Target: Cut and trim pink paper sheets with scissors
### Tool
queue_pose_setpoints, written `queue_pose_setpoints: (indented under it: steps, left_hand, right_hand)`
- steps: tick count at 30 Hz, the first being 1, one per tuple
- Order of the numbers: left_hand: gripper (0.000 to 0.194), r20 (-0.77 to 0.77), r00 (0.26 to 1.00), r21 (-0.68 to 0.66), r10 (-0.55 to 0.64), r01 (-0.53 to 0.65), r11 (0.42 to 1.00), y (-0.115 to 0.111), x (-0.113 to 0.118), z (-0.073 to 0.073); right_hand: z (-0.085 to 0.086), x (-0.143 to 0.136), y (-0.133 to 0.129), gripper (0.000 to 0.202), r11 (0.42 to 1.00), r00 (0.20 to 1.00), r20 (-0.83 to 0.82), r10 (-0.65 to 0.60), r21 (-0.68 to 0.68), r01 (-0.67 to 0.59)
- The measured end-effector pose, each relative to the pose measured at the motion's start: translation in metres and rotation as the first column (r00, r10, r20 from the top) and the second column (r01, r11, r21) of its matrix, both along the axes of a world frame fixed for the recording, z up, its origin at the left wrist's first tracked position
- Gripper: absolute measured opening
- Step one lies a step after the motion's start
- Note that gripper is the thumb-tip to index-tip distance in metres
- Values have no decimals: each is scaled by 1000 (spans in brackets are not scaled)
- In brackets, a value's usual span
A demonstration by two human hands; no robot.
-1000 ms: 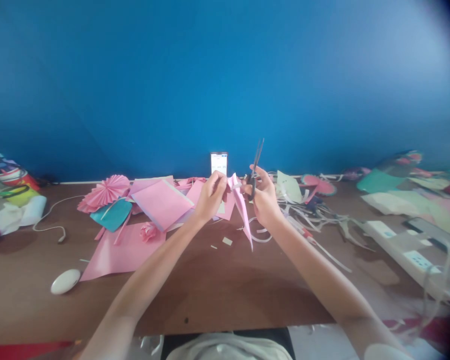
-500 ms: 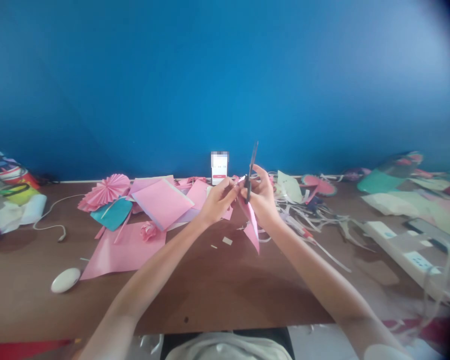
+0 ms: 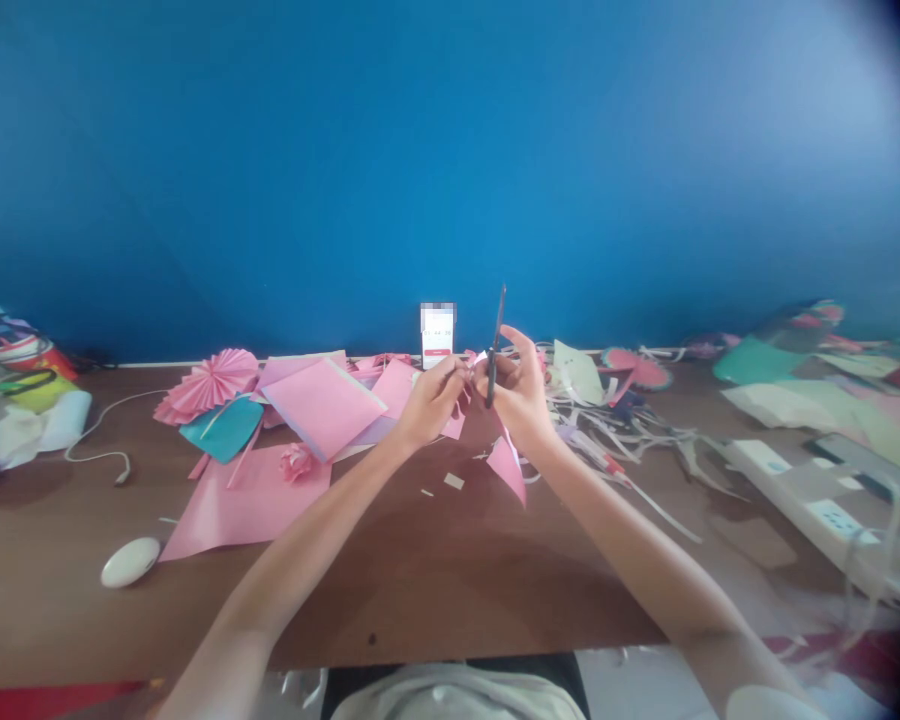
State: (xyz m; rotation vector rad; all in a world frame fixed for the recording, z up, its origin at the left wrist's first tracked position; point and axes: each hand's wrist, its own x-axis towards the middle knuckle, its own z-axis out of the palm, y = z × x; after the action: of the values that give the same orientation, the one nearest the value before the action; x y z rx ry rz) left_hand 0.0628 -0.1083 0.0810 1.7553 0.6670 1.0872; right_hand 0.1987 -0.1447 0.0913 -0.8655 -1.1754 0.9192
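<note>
Pinched fingers of my left hand (image 3: 431, 405) hold a small gathered piece of pink paper (image 3: 471, 372) above the middle of the table. Close beside it on the right, my right hand (image 3: 523, 395) is closed around black scissors (image 3: 499, 318), seen edge-on and standing upright. Its forefinger is raised along them. A pink paper strip (image 3: 508, 468) hangs below the right hand; its upper end is hidden by the fingers. My fingertips nearly meet, so the exact grip on the paper is partly covered.
A phone (image 3: 438, 338) stands against the blue wall. At left lie pink sheets (image 3: 322, 405), a folded pink fan (image 3: 221, 380), a teal paper piece (image 3: 225, 430) and a white mouse (image 3: 130, 562). Paper strips (image 3: 630, 440) and a power strip (image 3: 802, 500) are on the right.
The scissors have shifted slightly left and stand more upright. My left hand has edged a little left, and the hanging pink paper has swung slightly right.
</note>
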Motion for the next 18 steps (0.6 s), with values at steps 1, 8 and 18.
queue_pose_setpoints:
  steps: [1, 8, 18]
  left_hand:
    - [20, -6, 1000, 4, 6, -6, 1000, 1, 0, 0]
    - [19, 1, 998, 10, 67, -67, 998, 6, -1, -3]
    - [19, 318, 839, -92, 442, -437, 895, 43, -34, 8]
  right_hand:
    - [0, 0, 0, 75, 1000, 1000, -5, -3, -2, 3]
    - [0, 1, 1, 76, 1000, 999, -45, -25, 15, 26]
    - [-15, 30, 34, 61, 962, 929, -256, -267, -124, 242]
